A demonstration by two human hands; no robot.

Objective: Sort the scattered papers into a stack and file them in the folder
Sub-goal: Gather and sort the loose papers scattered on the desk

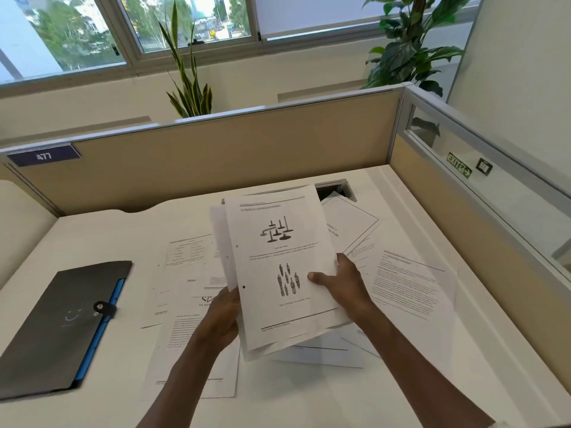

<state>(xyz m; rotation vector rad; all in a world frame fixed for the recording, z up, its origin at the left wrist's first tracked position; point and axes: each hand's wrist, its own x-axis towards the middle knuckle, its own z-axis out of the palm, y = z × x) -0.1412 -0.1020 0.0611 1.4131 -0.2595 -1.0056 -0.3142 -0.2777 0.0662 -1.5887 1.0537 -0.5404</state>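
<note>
Both hands, left hand (223,316) and right hand (343,284), pinch the paper stack (278,267); the folder (58,329) lies closed.

Two forearms in shot, both bare from wrist to frame edge, no sleeves showing. Left hand (223,316): no ring, no watch, no glove visible. Right hand (343,284): same, bare fingers, thumbnail short & plain, no wristband. No jewellery or markings seen on either arm. Elbows & above out of frame.
</note>
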